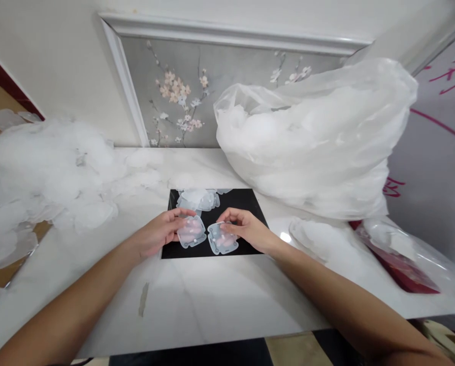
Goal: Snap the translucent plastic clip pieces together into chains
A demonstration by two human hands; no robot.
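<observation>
Over a black mat (pixel 246 203), my left hand (pixel 166 231) pinches a translucent, rounded plastic piece (pixel 191 233) with small holes and slots near its edge. A similar translucent plastic piece (pixel 223 239) is between the thumb and fingers of my right hand (pixel 237 223). The two pieces are side by side with a narrow gap, and fingers show through both. Behind them, a few more such pieces (pixel 202 200) lie overlapping at the mat's far edge.
A large heap of translucent pieces (pixel 56 168) covers the left of the marble-look table (pixel 182 305). A bulging clear bag (pixel 311 147) of white pieces stands at the back right. More pieces (pixel 313 239) and a red item under clear plastic (pixel 406 269) lie at right.
</observation>
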